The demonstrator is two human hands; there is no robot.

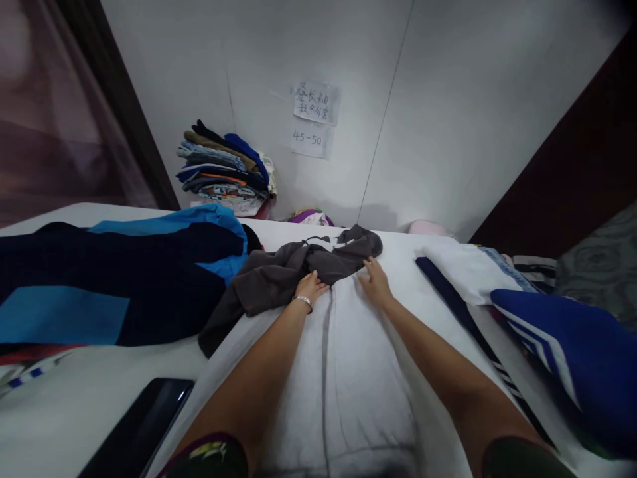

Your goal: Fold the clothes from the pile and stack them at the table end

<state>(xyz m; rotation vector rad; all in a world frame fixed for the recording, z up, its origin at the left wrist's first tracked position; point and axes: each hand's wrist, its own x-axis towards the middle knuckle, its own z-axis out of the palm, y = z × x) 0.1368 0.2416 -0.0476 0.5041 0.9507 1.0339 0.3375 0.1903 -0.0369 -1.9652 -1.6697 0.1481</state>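
A hooded jacket, pale grey-white in the body with a dark grey top, lies on the white table with its lower end toward me. A dark seam or zip line runs down its middle. Its dark hood and sleeve are bunched at the far end and left. My left hand, with a bracelet at the wrist, rests on the jacket where dark meets pale, fingers stretched out. My right hand touches the jacket's right edge below the hood, thumb and fingers apart.
A navy and bright-blue garment lies at left, with a black phone nearer me. To the right are a white garment and a blue striped one. Folded clothes are stacked by the wall, which bears paper signs.
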